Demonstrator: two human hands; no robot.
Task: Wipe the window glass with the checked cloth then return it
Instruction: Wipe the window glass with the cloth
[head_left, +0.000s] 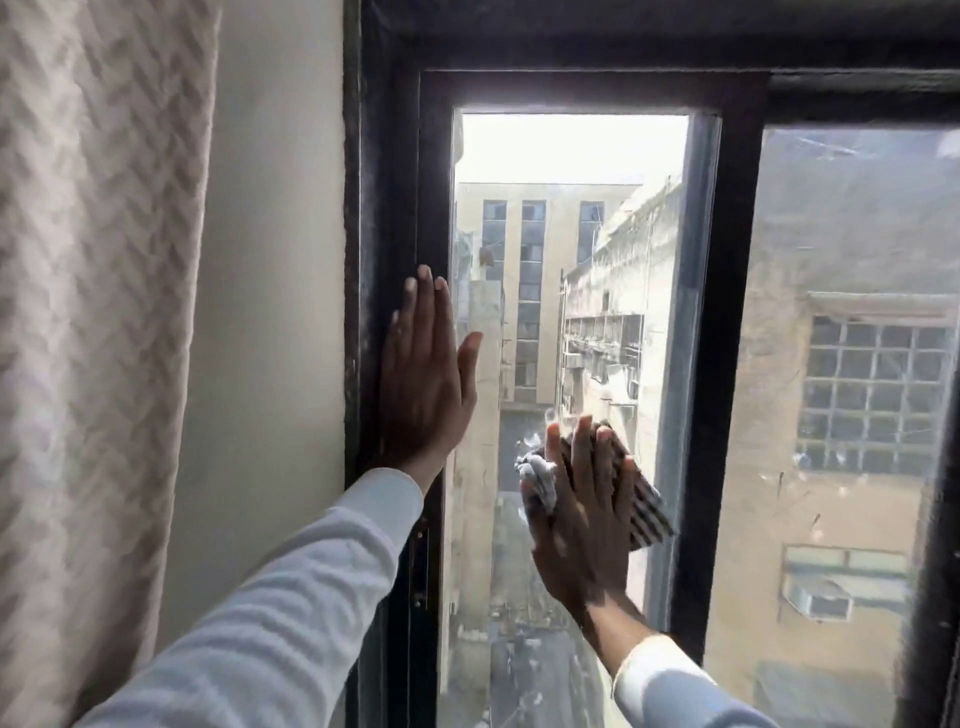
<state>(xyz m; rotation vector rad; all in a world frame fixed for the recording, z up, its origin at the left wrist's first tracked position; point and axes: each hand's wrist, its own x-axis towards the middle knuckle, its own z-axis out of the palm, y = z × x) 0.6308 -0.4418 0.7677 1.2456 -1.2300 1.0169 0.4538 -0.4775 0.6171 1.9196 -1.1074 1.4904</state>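
Observation:
The window glass (571, 291) fills a tall pane in a black frame (727, 312), with buildings visible beyond it. My right hand (582, 514) lies flat on the lower part of this pane, pressing the checked cloth (647, 512) against the glass. The cloth is dark and white checked and bunches out on both sides of my fingers. My left hand (423, 374) rests flat on the left side of the frame, fingers pointing up and thumb spread onto the glass, holding nothing.
A pale patterned curtain (98, 312) hangs at the far left beside a plain wall strip (270, 312). A second, dusty pane (852, 364) lies to the right of the black centre post. A latch fitting (418, 566) sits low on the left frame.

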